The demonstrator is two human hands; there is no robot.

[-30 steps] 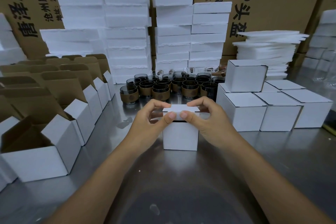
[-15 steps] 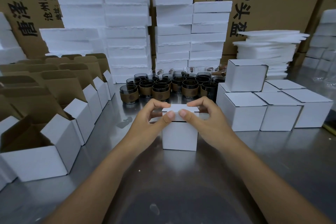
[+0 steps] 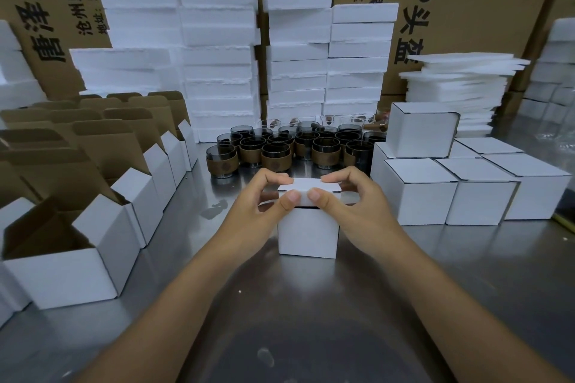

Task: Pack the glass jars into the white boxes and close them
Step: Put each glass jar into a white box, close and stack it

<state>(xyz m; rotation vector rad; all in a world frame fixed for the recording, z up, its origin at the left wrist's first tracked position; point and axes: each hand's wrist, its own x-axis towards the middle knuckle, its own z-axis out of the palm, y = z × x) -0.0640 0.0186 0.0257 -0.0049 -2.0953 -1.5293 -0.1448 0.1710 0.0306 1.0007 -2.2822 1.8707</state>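
Two hands are shown at one white box (image 3: 308, 233), which stands mid-way across the metal table (image 3: 311, 305), nearer than the glass jars (image 3: 277, 154) and left of the closed boxes (image 3: 417, 193). The lid (image 3: 306, 187) is pinched by the left hand (image 3: 258, 205) and the right hand (image 3: 351, 202) alike: the thumbs are set side by side on its near edge, the curled fingers on its far edge. A thin dark gap is seen under that near edge, so the lid is judged not yet tucked in. The card is judged light, stiff along its folds but easily creased; it is best held at edges and corners, not pressed mid-panel. No jar can be seen inside. Compared with the frame one second earlier, hands and box are found almost unmoved.
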